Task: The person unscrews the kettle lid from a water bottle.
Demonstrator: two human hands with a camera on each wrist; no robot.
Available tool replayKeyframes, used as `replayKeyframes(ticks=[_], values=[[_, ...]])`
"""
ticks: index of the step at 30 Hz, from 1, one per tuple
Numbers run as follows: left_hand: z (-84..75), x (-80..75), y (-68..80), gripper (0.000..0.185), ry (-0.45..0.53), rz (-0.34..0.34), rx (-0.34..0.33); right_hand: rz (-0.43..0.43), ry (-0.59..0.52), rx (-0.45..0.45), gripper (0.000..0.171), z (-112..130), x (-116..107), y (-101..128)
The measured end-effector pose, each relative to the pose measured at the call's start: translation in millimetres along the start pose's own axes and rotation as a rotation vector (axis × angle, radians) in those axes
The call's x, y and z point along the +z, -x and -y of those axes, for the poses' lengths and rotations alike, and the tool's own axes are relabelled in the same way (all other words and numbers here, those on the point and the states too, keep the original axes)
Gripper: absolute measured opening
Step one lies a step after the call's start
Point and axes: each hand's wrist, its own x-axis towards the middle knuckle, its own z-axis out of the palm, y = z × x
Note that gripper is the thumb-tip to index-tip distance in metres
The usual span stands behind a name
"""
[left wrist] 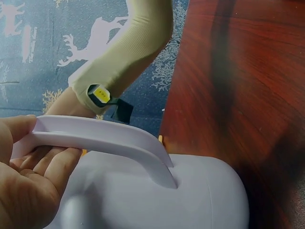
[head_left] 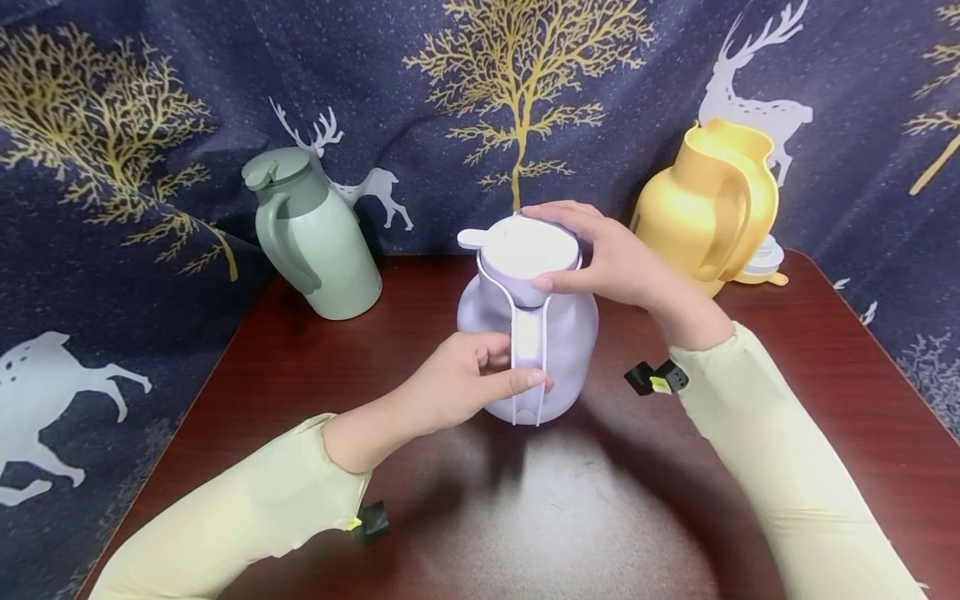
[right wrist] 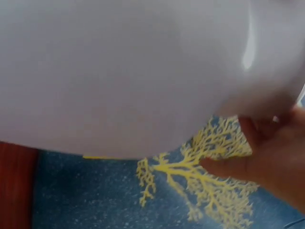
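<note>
A lilac thermos jug (head_left: 570, 350) stands mid-table with its handle facing me. My left hand (head_left: 457, 379) grips the handle (head_left: 528, 342), thumb across its near side; in the left wrist view the fingers of the left hand (left wrist: 33, 191) wrap under the handle. Over the top, my right hand (head_left: 607, 254) holds the lid (head_left: 528, 247) from the right, thumb at the near rim and fingers at the far side. The lid's tab points left. In the right wrist view the jug's body (right wrist: 119, 71) hides much of the right hand (right wrist: 271, 162).
A green thermos jug (head_left: 322, 242), lid on, stands at the back left. Toward the back right is a yellow jug (head_left: 686, 217) with an open top, and a white-and-yellow lid (head_left: 763, 258) lies beside it. Behind the dark red table (head_left: 862, 392) hangs a blue cloth with deer and trees.
</note>
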Motion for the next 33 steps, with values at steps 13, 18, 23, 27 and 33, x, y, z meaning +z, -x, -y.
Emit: replayKeyframes(ticks=[13,18,23,27,33], values=[[-1.0,-3.4,1.4,0.028,0.012,0.029,0.009,0.337,-0.181,-0.037,0.075,-13,-25,-24],[-0.1,-3.5,1.0,0.028,0.017,0.035,0.021,0.456,-0.216,-0.075,0.076,-14,-32,-30],[0.9,-2.7,-0.8,0.029,0.029,0.044,0.018,0.544,-0.317,-0.107,0.088,-18,-36,-32],[1.7,-2.7,-0.5,0.029,0.03,0.046,0.007,0.405,-0.357,-0.078,0.095,-14,-32,-21],[0.9,-2.3,1.2,0.028,0.017,0.038,0.021,-0.068,-0.249,0.101,0.071,9,-1,13]])
